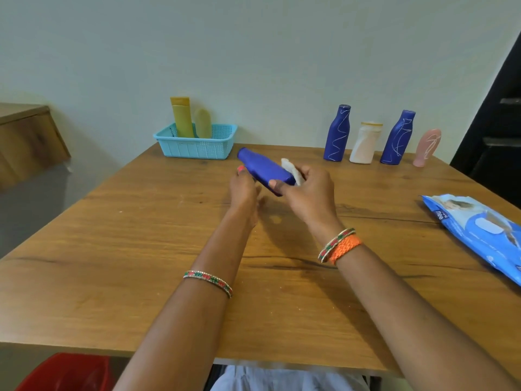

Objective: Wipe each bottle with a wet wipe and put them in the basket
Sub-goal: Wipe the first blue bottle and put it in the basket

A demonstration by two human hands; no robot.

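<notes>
Wipes pack (479, 230), blue, lies right of the held bottle; only "mee" legible on it, upside down. Bottles carry white scribble marks, no readable labels.

Held blue bottle (263, 169) is tilted above the wooden worktop (112, 249), just in front of the light-blue basket (197, 146). Left hand (242, 187) grips it from below; right hand (307, 193) clamps its near end, pinching a white wet wipe (291, 170).

Basket holds two yellow bottles (183, 119). Four bottles (366, 142) stand right of the basket, along the pale wall (267, 52).
</notes>
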